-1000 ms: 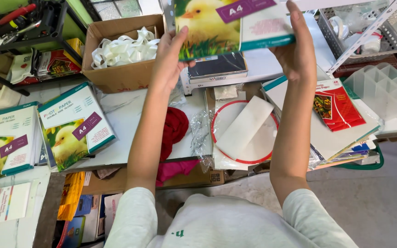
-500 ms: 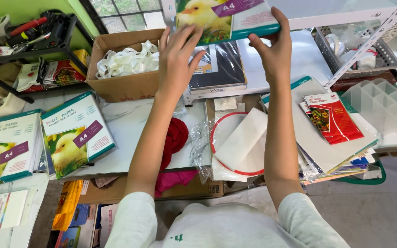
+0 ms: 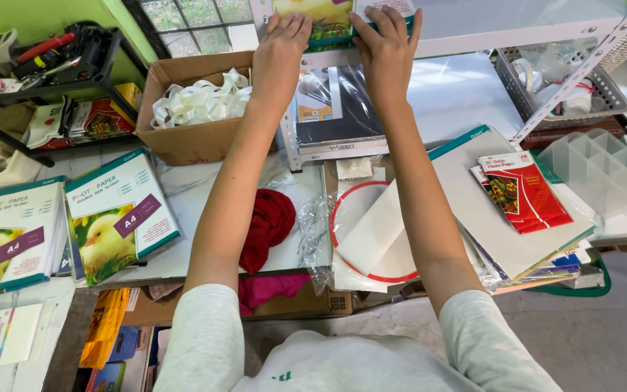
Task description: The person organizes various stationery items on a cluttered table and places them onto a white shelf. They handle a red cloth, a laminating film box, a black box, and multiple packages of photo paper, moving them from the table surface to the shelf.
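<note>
Both hands are pressing on the same pack of photo paper, which is lying on the white shelf at the top of the view with its near edge overhanging the lip. The left hand is lying flat on the pack's left part, fingers spread forward and together, while the right hand is covering the right part with the fingertips hooking over the near edge; neither hand is closing round the pack, both are bearing down on its face. To do this well, the push is probably best kept even through both palms, so the pack is sliding straight back rather than twisting, and the wrists are best kept low so the glossy cover is not buckling. Below the shelf a dark sheet pack is resting on a lower tray, just beside a cardboard box holding coils of white ribbon. Nearer the person, a red cloth is lying between the forearms' line and a red-rimmed hoop with white paper. Two more chick-printed paper packs are sitting well to the left, and a red packet is lying on grey sheets to the right.
</note>
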